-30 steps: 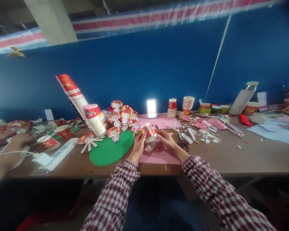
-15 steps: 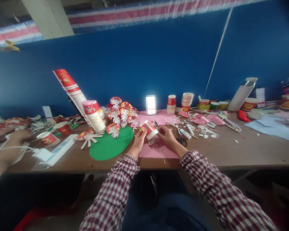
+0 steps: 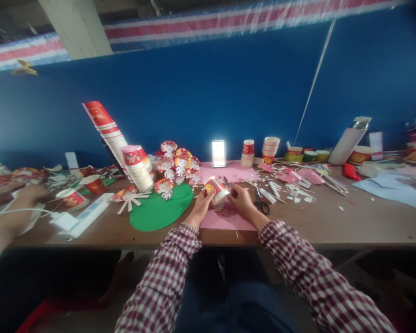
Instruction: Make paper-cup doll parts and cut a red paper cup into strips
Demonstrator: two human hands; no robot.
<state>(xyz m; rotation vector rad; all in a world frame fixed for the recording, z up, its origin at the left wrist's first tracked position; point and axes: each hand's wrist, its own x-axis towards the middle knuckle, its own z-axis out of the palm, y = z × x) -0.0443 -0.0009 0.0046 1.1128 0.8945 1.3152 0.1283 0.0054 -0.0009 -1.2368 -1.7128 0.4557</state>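
Note:
My left hand [image 3: 202, 206] is wrapped round a red and white paper cup [image 3: 219, 193], which is tilted with its white rim to the lower right. The fingers of my right hand [image 3: 241, 200] are pinched at the cup's right side, by the rim; their exact hold is too small to make out. Under both hands lies a pink paper sheet [image 3: 213, 221] with dark marks on it. A small dark pointed thing shows just behind the cup. Beside my right hand lie black-handled scissors [image 3: 262, 203].
Left of my hands are a green oval sheet [image 3: 159, 215], cut-paper flowers [image 3: 173, 165], a tall leaning cup stack [image 3: 107, 132] and a power strip [image 3: 90, 216]. Glue tubes [image 3: 267, 195] and paper scraps lie to the right. A co-worker's arms [image 3: 17, 206] work at the far left.
The cup has turned slightly in my hands, its rim swinging further downward. My right fingers have shifted a little at its edge. The whole view has moved slightly.

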